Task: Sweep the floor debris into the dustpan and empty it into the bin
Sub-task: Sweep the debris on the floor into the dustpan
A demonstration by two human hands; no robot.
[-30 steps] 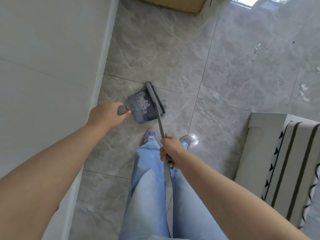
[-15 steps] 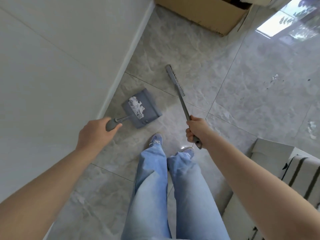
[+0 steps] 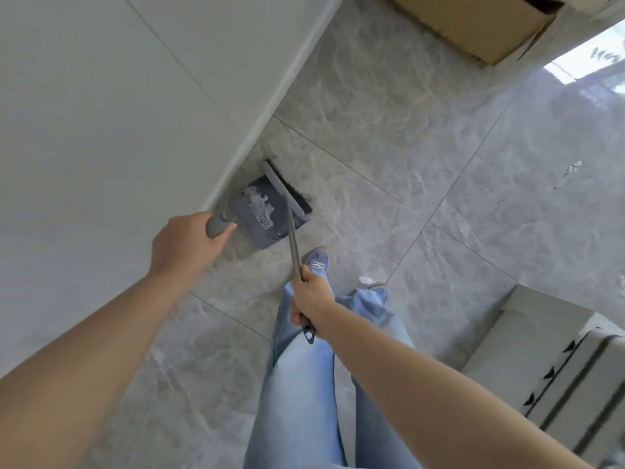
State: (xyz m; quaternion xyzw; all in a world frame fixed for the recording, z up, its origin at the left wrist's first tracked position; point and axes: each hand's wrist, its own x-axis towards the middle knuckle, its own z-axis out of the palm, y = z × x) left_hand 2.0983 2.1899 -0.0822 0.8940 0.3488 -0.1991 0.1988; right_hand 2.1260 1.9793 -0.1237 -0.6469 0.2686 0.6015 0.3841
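A dark grey dustpan [image 3: 250,225] lies flat on the grey tiled floor beside the white baseboard, with a patch of pale debris [image 3: 258,202] inside it. My left hand [image 3: 186,243] is closed around its grey handle. My right hand [image 3: 309,301] grips the thin shaft of a grey broom [image 3: 285,192], whose head with dark bristles rests across the dustpan's open far edge. More white debris [image 3: 575,166] is scattered on the floor at the far right. No bin is in view.
A white wall and baseboard [image 3: 270,96] run along the left. A cardboard box [image 3: 473,22] stands at the top. A pale sofa with a striped cushion [image 3: 558,367] sits at lower right. My legs in blue jeans and blue shoes [image 3: 318,260] stand just behind the dustpan.
The broom head, lifted away from the pan half a second ago, has come back down onto the dustpan's front edge. The dustpan sits closer to the wall.
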